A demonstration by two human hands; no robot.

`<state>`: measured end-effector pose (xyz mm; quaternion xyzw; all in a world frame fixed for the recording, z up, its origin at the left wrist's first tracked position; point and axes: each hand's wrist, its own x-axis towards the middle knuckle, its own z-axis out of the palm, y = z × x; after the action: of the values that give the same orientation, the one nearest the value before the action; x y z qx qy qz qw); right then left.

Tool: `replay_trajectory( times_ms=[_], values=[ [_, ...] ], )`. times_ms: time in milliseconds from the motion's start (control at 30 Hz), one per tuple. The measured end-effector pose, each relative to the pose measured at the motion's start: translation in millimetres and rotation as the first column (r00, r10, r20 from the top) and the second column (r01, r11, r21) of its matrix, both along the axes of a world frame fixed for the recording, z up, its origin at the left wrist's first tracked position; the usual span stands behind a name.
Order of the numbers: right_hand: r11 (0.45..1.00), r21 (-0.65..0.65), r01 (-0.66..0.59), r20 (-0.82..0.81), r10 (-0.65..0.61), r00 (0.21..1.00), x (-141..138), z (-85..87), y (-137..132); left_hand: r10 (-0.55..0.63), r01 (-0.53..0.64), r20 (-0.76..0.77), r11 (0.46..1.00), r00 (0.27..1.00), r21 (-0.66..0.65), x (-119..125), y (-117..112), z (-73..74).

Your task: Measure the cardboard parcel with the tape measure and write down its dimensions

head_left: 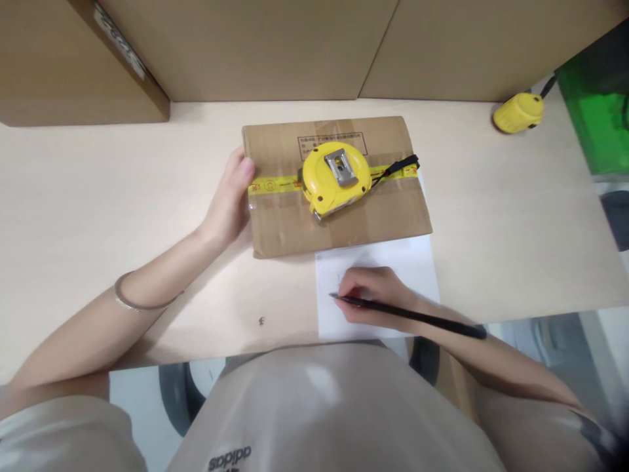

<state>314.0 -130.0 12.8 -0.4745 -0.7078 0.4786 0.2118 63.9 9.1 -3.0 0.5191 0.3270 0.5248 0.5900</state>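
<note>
The left hand, left of centre in the head view, grips the left end of a cardboard box, thumb on the top edge and the other fingers mostly hidden. The right hand, below and right of centre, is closed around a black pen, its tip at the left part of a white paper. The box lies in the middle of the frame and covers the paper's upper part. On the box rests a yellow tape measure, clip upward, across a yellow tape strip, its black strap pointing right. A second yellow object sits on the pale surface at the upper right. Large cardboard boxes line the top of the frame.
</note>
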Motion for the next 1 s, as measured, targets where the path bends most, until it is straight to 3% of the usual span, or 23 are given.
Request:
replay_trajectory(
  times_ms=[233,433,667,867,1000],
  values=[
    [0.996,0.057,-0.071,-0.039,0.074,0.997,-4.1,-14.3,0.3,0.006,-0.007,0.012,1.000,1.000,0.003,-1.5,0.1,-2.1],
    [0.993,0.088,-0.084,-0.043,0.088,0.995,7.3,-6.6,6.9,0.015,-0.015,0.009,1.000,1.000,0.002,-2.1,0.4,-4.0],
    [0.990,0.037,-0.133,-0.013,0.134,0.991,25.4,-2.9,15.8,0.015,-0.014,-0.023,1.000,1.000,0.012,-3.4,2.7,-5.4],
    [0.993,0.075,-0.095,0.006,0.095,0.995,11.0,-3.2,10.5,0.005,-0.004,-0.026,1.000,1.000,0.016,-2.8,2.1,-3.9],
    [0.986,0.091,-0.139,-0.001,0.140,0.990,-0.6,-7.4,5.9,0.021,-0.020,-0.019,1.000,1.000,0.008,-1.3,1.4,-2.9]
  ],
)
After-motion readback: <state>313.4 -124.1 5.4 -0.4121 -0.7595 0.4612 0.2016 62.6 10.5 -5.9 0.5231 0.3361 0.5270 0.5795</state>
